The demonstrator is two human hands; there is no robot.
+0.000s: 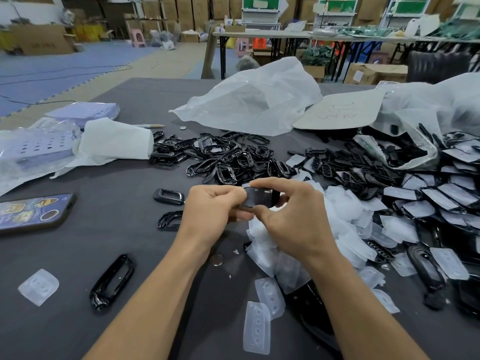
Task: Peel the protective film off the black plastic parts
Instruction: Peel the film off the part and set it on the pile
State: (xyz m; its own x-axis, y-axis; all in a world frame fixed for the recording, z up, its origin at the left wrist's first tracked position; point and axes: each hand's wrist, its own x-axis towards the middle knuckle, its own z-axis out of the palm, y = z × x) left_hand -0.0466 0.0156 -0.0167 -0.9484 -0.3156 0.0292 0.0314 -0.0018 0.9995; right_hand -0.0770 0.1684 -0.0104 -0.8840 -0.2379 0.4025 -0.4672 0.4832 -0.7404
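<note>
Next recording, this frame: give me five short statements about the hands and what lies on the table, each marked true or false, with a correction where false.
1. The left hand and the right hand both grip one black part. True.
2. The phone lies to the right of the hands. False: it lies face down near the left edge of the table.
3. A heap of translucent film pieces lies just right of the hands. True.
4. The white plastic bag lies on the floor. False: it lies on the table, behind the pile of black frames.
5. The black part lies flat on the table. False: the hands hold it up above the table.
</note>
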